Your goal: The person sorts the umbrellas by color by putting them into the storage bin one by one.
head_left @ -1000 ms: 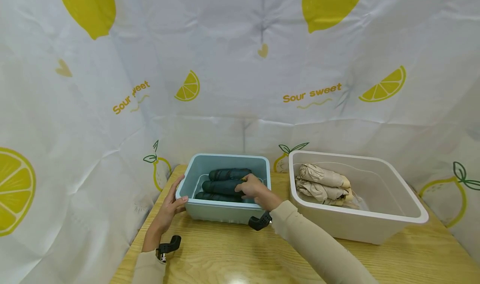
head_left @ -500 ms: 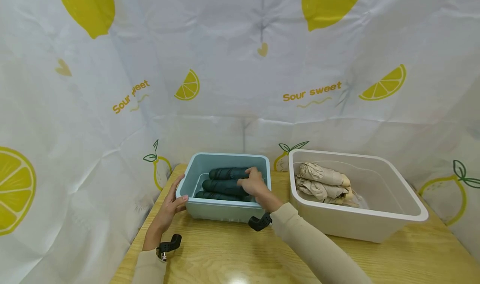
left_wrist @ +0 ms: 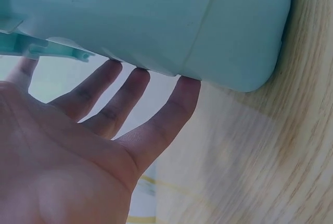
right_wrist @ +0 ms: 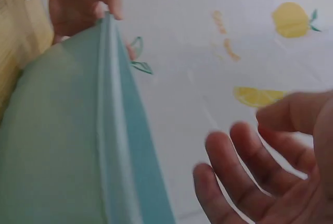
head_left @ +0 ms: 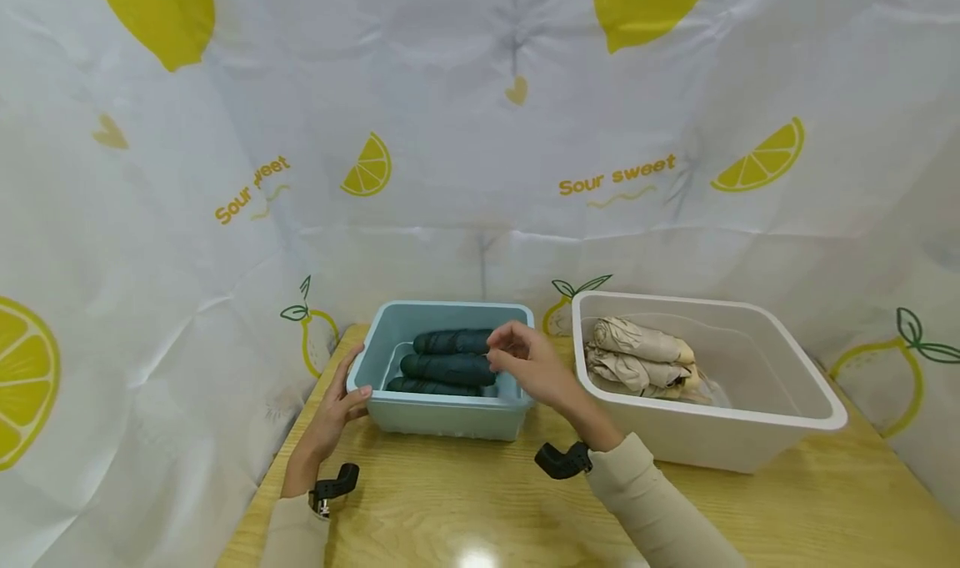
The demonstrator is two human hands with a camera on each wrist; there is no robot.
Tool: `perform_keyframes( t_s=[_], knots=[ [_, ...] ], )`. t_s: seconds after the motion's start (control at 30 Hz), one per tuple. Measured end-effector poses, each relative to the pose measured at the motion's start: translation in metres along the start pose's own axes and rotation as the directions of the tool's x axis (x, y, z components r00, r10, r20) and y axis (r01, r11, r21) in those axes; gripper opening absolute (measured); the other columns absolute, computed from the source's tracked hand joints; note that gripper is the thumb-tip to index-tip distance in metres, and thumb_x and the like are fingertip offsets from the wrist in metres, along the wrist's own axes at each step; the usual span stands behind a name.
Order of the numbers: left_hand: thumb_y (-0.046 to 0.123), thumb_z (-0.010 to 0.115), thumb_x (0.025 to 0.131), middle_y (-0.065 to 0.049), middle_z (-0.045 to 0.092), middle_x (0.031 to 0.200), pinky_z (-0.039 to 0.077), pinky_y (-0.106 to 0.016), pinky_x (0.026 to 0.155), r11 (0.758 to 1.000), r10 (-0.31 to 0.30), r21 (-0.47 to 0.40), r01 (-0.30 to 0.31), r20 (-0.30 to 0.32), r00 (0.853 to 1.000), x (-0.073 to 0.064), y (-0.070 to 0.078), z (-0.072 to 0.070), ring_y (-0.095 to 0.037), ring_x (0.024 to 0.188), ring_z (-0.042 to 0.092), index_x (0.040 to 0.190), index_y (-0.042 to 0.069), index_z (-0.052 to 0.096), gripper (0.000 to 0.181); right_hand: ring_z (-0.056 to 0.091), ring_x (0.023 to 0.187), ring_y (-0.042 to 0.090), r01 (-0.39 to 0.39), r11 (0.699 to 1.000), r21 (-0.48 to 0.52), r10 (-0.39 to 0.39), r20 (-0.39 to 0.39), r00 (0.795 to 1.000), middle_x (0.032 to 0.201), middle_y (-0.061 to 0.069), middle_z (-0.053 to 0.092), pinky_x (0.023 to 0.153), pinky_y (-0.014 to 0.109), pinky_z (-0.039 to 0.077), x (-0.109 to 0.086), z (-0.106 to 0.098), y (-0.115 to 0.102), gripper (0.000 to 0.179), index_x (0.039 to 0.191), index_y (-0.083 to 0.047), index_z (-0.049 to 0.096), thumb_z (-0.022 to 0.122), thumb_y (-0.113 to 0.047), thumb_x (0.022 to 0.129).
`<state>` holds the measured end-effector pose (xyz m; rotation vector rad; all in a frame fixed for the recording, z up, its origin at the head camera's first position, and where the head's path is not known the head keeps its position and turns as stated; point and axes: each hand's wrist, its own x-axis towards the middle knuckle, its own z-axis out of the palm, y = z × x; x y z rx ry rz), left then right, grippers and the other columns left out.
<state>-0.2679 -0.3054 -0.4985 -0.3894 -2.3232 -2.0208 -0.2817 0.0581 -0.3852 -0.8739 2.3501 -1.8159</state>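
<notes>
Three dark green folded umbrellas (head_left: 448, 369) lie side by side in the light blue plastic bin (head_left: 442, 420), seen in the head view. My left hand (head_left: 330, 414) holds the bin's front left corner, thumb at the front rim. In the left wrist view its spread fingertips (left_wrist: 188, 87) press the outer wall. Over the bin's right end, my right hand (head_left: 534, 366) hovers with loosely bent fingers and nothing between them. It covers the right end of the back umbrella. The right wrist view shows those fingers (right_wrist: 221, 148) apart from the bin's rim.
To the right stands a larger off-white bin (head_left: 712, 443) with beige folded umbrellas (head_left: 641, 340) stacked at its left end. Both bins rest on a wooden table (head_left: 420, 501). A lemon-print curtain (head_left: 450, 176) hangs close behind and on both sides.
My right hand has let go of the middle green umbrella and lifted up and to the right. The left hand has stayed at the bin's corner. The head view has shifted slightly.
</notes>
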Motion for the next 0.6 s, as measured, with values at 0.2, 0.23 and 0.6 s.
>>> perform_keyframes(
  t_s=[0.2, 0.23, 0.6],
  knots=[
    [0.018, 0.048, 0.106, -0.021, 0.016, 0.169, 0.051, -0.051, 0.098, 0.999, -0.001, 0.046, 0.0, 0.014, 1.0, -0.003, 0.006, -0.005, -0.04, 0.141, 0.041, 0.166, 0.026, 0.009, 0.072, 0.068, 0.087, 0.016, 0.125, 0.992, -0.029, -0.123, 0.065, 0.99, 0.099, 0.018, 0.068, 0.08, 0.032, 0.056, -0.027, -0.03, -0.011, 0.015, 0.116, -0.004, 0.063, 0.061, -0.01, 0.102],
    [0.017, 0.049, 0.106, -0.023, 0.018, 0.168, 0.052, -0.048, 0.097, 0.998, 0.003, 0.064, -0.004, 0.017, 1.0, -0.003, 0.008, -0.006, -0.039, 0.14, 0.044, 0.166, 0.025, 0.01, 0.072, 0.069, 0.086, 0.015, 0.142, 0.989, -0.035, -0.14, 0.053, 0.989, 0.099, 0.017, 0.068, 0.079, 0.031, 0.056, -0.032, -0.035, -0.011, 0.015, 0.116, -0.003, 0.063, 0.061, -0.008, 0.102],
    [0.032, 0.064, 0.101, -0.02, 0.04, 0.159, 0.037, -0.067, 0.11, 0.901, 0.102, 0.434, -0.023, -0.161, 0.982, -0.011, 0.062, -0.002, -0.044, 0.144, 0.04, 0.157, 0.018, 0.039, 0.063, 0.069, 0.087, 0.005, 0.195, 0.969, -0.149, -0.221, -0.179, 0.959, 0.097, 0.002, 0.069, 0.077, 0.02, 0.056, -0.072, -0.107, 0.002, 0.012, 0.11, 0.008, 0.062, 0.059, 0.006, 0.098]
  ],
)
